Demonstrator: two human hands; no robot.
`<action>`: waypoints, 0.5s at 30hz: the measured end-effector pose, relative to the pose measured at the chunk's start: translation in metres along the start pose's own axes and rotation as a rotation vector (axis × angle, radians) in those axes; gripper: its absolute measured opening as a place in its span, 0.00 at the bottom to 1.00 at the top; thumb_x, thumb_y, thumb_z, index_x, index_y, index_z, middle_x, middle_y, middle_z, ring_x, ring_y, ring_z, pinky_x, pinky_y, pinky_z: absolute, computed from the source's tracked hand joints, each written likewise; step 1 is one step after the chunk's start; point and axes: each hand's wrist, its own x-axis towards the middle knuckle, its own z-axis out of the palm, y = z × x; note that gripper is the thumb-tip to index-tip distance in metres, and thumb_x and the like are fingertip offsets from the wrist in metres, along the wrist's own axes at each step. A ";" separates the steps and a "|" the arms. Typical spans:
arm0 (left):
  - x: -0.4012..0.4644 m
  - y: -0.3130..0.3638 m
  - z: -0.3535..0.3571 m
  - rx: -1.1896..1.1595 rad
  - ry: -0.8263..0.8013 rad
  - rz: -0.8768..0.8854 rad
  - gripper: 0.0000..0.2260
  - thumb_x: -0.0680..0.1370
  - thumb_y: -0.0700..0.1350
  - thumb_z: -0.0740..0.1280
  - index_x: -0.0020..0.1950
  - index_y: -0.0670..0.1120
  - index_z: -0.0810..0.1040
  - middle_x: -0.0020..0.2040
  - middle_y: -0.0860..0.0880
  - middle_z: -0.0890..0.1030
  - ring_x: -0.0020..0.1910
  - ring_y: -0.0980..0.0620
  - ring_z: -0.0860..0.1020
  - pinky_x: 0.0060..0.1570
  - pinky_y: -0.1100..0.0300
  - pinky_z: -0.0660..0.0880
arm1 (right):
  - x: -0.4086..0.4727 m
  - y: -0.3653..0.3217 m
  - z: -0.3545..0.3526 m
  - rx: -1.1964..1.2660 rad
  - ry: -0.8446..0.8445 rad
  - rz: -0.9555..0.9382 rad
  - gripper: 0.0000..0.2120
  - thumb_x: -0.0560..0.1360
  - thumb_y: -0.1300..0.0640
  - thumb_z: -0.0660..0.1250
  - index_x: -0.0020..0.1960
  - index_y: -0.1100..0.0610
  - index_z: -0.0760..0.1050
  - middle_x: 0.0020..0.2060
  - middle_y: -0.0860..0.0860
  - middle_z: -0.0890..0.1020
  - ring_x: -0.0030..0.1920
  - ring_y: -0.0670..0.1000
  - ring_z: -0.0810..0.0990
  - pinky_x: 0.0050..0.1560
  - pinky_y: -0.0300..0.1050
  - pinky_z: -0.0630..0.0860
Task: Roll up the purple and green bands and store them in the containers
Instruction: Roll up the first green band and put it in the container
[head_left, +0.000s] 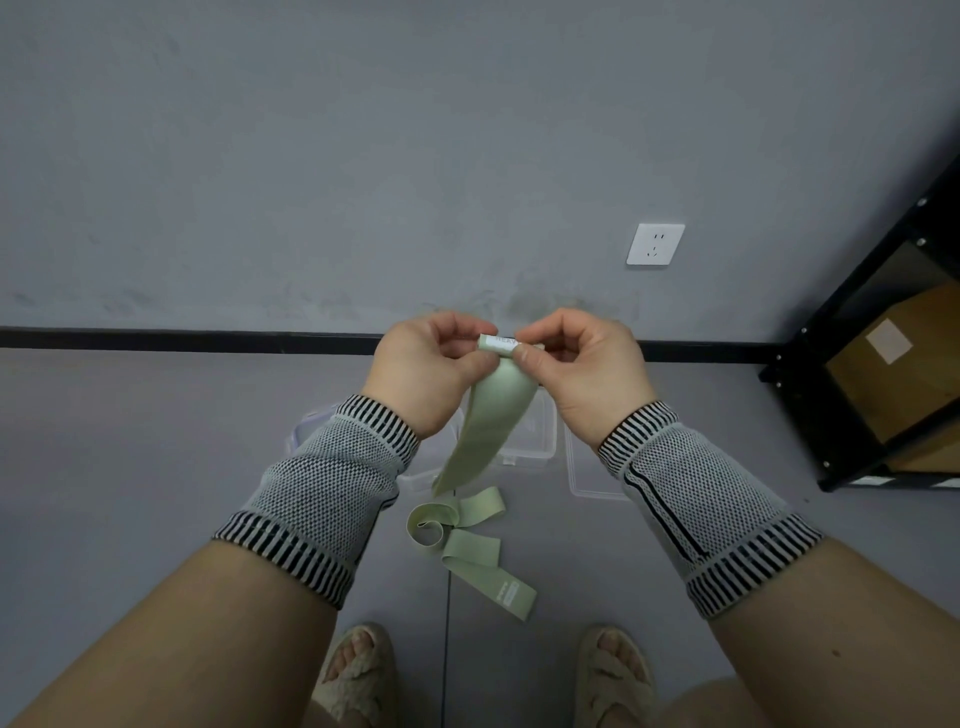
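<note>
A long pale green band (491, 421) hangs from my hands down to the grey floor, where its loose end lies curled. Its top end is wound into a small tight roll with a white label. My left hand (428, 364) pinches the left end of that roll. My right hand (584, 364) pinches the right end with thumb and fingers. Below the hands, clear plastic containers (530, 447) stand on the floor, partly hidden by my wrists and the band. No purple band is in view.
A clear lid (587, 480) lies flat right of the containers. A black metal shelf (878, 374) with cardboard boxes stands at the right. A grey wall with a white socket (654, 244) is straight ahead. My sandalled feet (358, 675) are at the bottom.
</note>
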 end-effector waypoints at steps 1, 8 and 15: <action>0.000 0.000 0.000 -0.008 -0.013 -0.004 0.09 0.72 0.34 0.70 0.45 0.48 0.80 0.41 0.45 0.84 0.40 0.52 0.82 0.48 0.59 0.78 | 0.000 0.000 0.000 -0.015 0.001 -0.006 0.10 0.70 0.64 0.73 0.37 0.50 0.78 0.36 0.55 0.80 0.36 0.49 0.75 0.44 0.48 0.78; -0.003 0.002 -0.003 0.078 0.001 0.024 0.07 0.73 0.37 0.70 0.43 0.49 0.80 0.42 0.44 0.84 0.42 0.50 0.82 0.48 0.59 0.79 | 0.001 0.001 -0.001 -0.090 -0.063 -0.002 0.08 0.69 0.61 0.74 0.36 0.51 0.78 0.37 0.53 0.83 0.36 0.49 0.79 0.43 0.46 0.79; -0.003 0.002 0.001 0.095 0.052 0.046 0.11 0.72 0.41 0.72 0.47 0.54 0.73 0.43 0.52 0.84 0.44 0.52 0.82 0.53 0.52 0.78 | 0.003 -0.003 -0.003 -0.137 -0.084 0.021 0.08 0.70 0.58 0.73 0.37 0.51 0.75 0.34 0.52 0.82 0.35 0.51 0.79 0.46 0.54 0.80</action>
